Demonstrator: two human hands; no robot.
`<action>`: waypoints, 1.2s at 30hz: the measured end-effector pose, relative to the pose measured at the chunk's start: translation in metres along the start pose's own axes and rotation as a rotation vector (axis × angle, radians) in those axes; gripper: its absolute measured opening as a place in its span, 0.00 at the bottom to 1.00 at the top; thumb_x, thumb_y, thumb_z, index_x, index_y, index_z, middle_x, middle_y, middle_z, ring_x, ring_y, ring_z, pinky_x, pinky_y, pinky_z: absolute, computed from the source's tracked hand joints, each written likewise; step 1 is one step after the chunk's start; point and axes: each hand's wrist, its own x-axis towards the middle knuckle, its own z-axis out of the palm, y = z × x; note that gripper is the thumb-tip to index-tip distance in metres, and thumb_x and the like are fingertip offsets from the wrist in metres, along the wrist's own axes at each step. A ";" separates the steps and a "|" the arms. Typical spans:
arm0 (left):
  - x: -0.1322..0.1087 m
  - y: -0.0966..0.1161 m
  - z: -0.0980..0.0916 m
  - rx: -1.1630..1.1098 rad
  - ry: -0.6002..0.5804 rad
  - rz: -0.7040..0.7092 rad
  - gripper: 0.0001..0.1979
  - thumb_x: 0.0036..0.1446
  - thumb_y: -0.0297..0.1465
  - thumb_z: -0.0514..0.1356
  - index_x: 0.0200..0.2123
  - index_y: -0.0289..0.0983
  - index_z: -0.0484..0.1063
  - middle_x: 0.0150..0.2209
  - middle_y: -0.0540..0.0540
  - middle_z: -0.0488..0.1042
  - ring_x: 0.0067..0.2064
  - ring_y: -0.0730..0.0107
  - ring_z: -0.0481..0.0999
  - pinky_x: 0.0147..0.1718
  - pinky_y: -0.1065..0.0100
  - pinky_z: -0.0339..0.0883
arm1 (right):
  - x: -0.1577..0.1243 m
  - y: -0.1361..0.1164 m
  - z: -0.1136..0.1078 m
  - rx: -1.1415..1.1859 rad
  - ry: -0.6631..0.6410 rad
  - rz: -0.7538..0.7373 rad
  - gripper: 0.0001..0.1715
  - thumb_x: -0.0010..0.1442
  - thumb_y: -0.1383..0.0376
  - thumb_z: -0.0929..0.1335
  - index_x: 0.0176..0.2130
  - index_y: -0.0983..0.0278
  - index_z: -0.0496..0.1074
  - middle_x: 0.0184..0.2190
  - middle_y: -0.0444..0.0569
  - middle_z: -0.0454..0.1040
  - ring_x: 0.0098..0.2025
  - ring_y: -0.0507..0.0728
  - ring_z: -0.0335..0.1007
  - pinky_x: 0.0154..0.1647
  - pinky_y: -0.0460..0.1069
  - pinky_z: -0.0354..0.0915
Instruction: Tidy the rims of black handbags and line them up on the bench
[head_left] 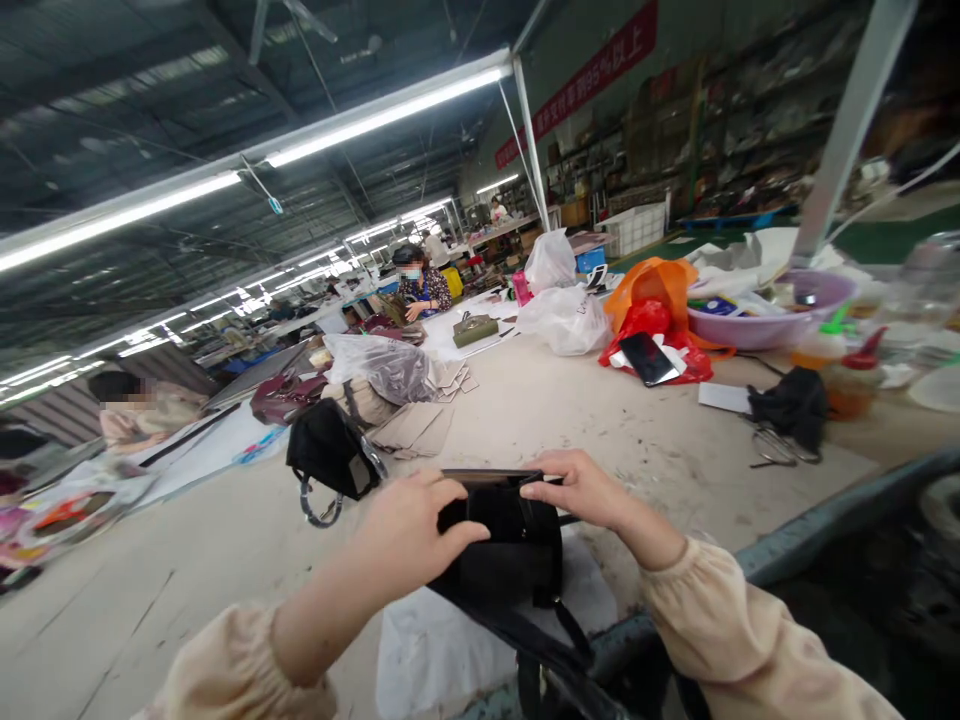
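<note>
I hold a small black handbag (504, 556) upright near the front edge of the long worktable (225, 560). My left hand (409, 530) is closed around its left side, fingers curled over the top rim. My right hand (581, 488) pinches the top edge on the right. The bag's black strap (555, 650) hangs down toward me over a white sheet (427, 640). Both my sleeves are pale beige.
Another black handbag (330, 455) sits further out on the table, beside flat cardboard pieces (416, 425) and a plastic-wrapped bundle (382, 365). On the right lie scissors (772, 445), a phone (649, 358) on red bags, and a purple basin (765, 320). Other people work at the left and far end.
</note>
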 end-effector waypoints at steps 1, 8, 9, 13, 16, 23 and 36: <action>0.011 0.002 0.011 0.032 0.011 0.037 0.19 0.53 0.48 0.59 0.39 0.40 0.75 0.36 0.46 0.74 0.40 0.62 0.72 0.41 0.64 0.63 | 0.002 0.001 0.001 -0.002 -0.001 -0.002 0.16 0.56 0.56 0.70 0.39 0.64 0.78 0.33 0.48 0.78 0.37 0.55 0.73 0.39 0.48 0.66; 0.046 -0.005 0.053 0.146 0.074 0.070 0.12 0.56 0.41 0.59 0.33 0.37 0.75 0.35 0.45 0.70 0.39 0.62 0.70 0.40 0.61 0.65 | 0.012 0.008 0.001 -0.046 0.071 -0.003 0.14 0.57 0.57 0.69 0.35 0.64 0.79 0.30 0.47 0.77 0.33 0.53 0.71 0.36 0.47 0.64; 0.047 -0.008 0.055 0.138 0.086 0.078 0.12 0.58 0.39 0.58 0.31 0.38 0.75 0.34 0.45 0.70 0.38 0.63 0.70 0.40 0.61 0.64 | 0.013 0.009 0.001 -0.038 0.072 -0.005 0.14 0.57 0.57 0.69 0.35 0.65 0.78 0.30 0.47 0.77 0.33 0.53 0.71 0.36 0.47 0.64; 0.047 -0.016 0.056 0.090 0.163 0.084 0.15 0.60 0.37 0.55 0.25 0.38 0.75 0.34 0.45 0.68 0.38 0.64 0.67 0.41 0.60 0.63 | 0.016 0.010 0.002 -0.038 0.046 -0.025 0.14 0.58 0.58 0.68 0.36 0.65 0.78 0.30 0.48 0.76 0.34 0.53 0.71 0.35 0.46 0.64; 0.047 -0.018 0.057 0.051 0.208 0.072 0.14 0.58 0.35 0.57 0.23 0.37 0.75 0.35 0.45 0.66 0.39 0.63 0.66 0.41 0.59 0.63 | 0.016 0.010 0.003 -0.043 0.013 -0.043 0.15 0.60 0.58 0.66 0.35 0.66 0.77 0.30 0.48 0.76 0.33 0.53 0.70 0.35 0.47 0.64; 0.049 -0.017 0.059 -0.041 0.178 0.069 0.12 0.57 0.30 0.56 0.22 0.36 0.73 0.36 0.45 0.67 0.39 0.65 0.67 0.42 0.60 0.64 | 0.016 0.007 0.003 -0.077 -0.041 -0.085 0.16 0.63 0.58 0.64 0.34 0.67 0.76 0.29 0.48 0.74 0.34 0.52 0.68 0.37 0.47 0.63; 0.048 -0.018 0.059 -0.127 0.139 0.036 0.13 0.57 0.30 0.57 0.21 0.36 0.72 0.37 0.46 0.68 0.39 0.68 0.69 0.42 0.63 0.65 | 0.017 0.006 0.012 -0.424 0.083 -0.261 0.17 0.65 0.62 0.61 0.27 0.63 0.70 0.21 0.42 0.68 0.27 0.50 0.64 0.54 0.54 0.59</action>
